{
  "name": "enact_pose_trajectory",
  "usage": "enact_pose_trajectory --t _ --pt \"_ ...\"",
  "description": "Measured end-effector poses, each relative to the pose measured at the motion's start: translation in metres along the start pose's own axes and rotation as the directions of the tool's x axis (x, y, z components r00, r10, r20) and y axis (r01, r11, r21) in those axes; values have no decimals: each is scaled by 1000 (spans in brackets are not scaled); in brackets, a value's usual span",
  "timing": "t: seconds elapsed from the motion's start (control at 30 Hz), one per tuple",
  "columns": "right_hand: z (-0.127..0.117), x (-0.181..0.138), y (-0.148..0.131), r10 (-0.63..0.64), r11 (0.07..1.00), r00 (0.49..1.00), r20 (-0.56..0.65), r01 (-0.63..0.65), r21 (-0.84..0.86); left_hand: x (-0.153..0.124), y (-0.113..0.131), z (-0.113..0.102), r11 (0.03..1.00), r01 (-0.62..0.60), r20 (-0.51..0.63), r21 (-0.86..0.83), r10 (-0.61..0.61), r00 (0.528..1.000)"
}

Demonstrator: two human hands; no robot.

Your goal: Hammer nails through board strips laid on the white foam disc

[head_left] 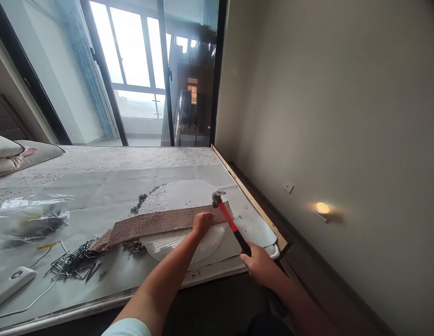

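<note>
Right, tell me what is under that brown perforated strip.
Under the brown strip lies a white round panel, showing above and below it, on a grey sheet. Small dark bits poke out at its lower edge. The left hand presses it; anything directly beneath stays hidden.

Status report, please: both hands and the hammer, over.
Right hand grips hammer, head raised. Left hand presses on perforated brown strip. Loose nails lie left, apart from the hands.
</note>
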State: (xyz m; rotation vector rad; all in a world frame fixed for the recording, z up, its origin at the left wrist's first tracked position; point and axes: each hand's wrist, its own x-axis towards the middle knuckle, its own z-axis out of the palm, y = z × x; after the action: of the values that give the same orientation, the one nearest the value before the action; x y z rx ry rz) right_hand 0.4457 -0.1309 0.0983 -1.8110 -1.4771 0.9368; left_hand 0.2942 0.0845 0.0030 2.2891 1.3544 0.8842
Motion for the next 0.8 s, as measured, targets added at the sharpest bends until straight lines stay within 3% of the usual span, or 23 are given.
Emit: enact_pose_trajectory --t 0.1,0.27,0.4,0.53,0.67,0.8 --pt "0 1 -1 -48 998 997 -63 51 48 0 1 -1 1000 0 0 8 0 1000" --pt "5 2 2 18 1000 1000 25 -18 2 -1 2 -3 1000 -21 25 -21 21 999" --pt "-2 1 -5 -59 998 997 -47 58 -28 -1 2 -5 999 -31 45 -8 31 998" --pt "1 4 -4 -73 996 997 -12 72 -52 -3 1 -9 998 -27 6 -60 27 1000" --pt "19 14 14 12 996 1000 14 -11 -94 -3 0 -15 952 130 -112 -278 -167 980" --pt "18 18 21 16 996 1000 15 -14 -92 2 0 -20 788 273 -39 -552 -352 935"
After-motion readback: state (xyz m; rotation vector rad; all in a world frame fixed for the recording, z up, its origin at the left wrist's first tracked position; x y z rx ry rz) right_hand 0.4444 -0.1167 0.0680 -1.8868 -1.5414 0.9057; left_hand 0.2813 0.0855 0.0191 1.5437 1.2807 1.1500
